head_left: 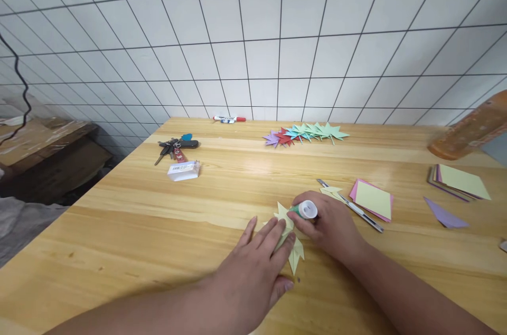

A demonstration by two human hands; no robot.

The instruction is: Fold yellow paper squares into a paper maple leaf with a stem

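Observation:
A pale yellow folded paper leaf (295, 257) with pointed tips lies on the wooden table, partly covered by my fingers. Flat across its left part rests my left hand (257, 256), fingers stretched out and pressing on the paper. My right hand (330, 224) is wrapped round a glue stick (307, 210) with a white end and a green body, tilted down at the leaf's upper part. Whether its tip touches the paper is hidden by my fingers. Just beyond the right hand lie a utility knife (366, 216) and small yellow paper pieces (331, 191).
Stacked square papers (373, 200), another paper stack (461, 182), a purple paper triangle (444, 213) and an orange bottle (465, 131) are at right. Finished paper leaves (312, 133) and markers (229, 119) lie by the tiled wall. Keys (174, 147) and a small box (183, 170) sit left.

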